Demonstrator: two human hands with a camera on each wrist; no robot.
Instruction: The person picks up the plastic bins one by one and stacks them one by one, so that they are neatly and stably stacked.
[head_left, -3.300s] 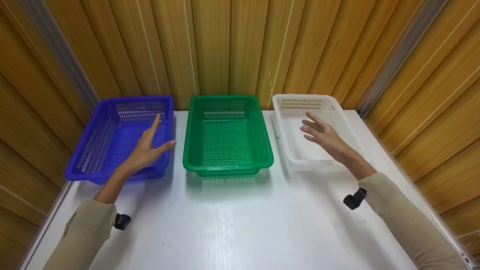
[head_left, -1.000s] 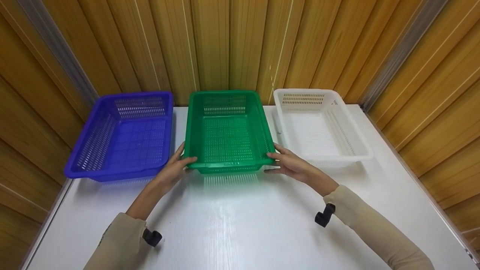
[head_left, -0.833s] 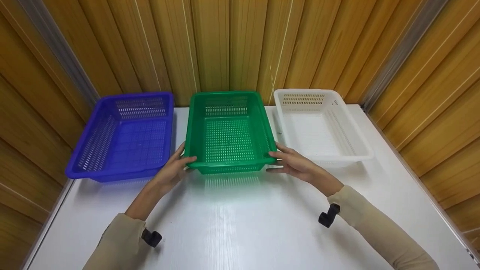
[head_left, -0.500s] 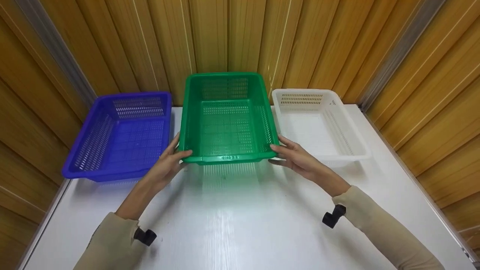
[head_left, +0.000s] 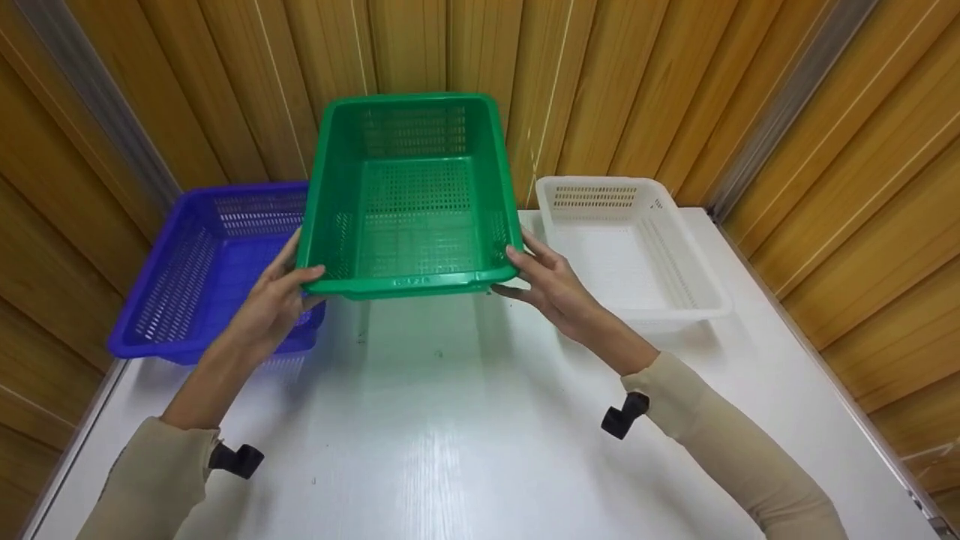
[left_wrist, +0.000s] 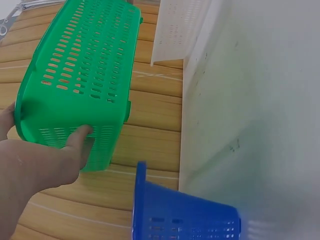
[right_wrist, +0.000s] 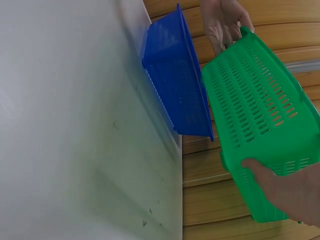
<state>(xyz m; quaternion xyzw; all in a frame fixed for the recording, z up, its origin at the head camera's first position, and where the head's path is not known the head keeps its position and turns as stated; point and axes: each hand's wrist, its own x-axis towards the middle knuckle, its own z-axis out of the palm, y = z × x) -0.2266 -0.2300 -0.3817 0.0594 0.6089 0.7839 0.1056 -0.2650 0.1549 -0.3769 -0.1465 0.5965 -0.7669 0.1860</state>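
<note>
A green perforated plastic basket [head_left: 416,283] hangs in the air above the table, tilted with its far end higher in the head view. My left hand [head_left: 262,307] grips its near left corner, thumb over the rim and fingers beneath. At the near right corner my right hand [head_left: 553,289] holds it the same way. Nothing lies inside the basket. A blue basket [head_left: 169,292] stands on the table to the left, its right part hidden behind the green one and my left hand. In the left wrist view the green basket's underside [left_wrist: 85,55] shows well above the blue basket [left_wrist: 185,215].
On the right stands a white basket [head_left: 709,277] on the white table [head_left: 450,435]. Wood-look panel walls [head_left: 622,90] close off the back and both sides, with grey metal strips [head_left: 795,97] in the corners.
Both hands went from hovering apart to gripping the green basket's near corners. The basket has risen off the table and shifted left, partly over the blue basket. The blue and white baskets stayed put.
</note>
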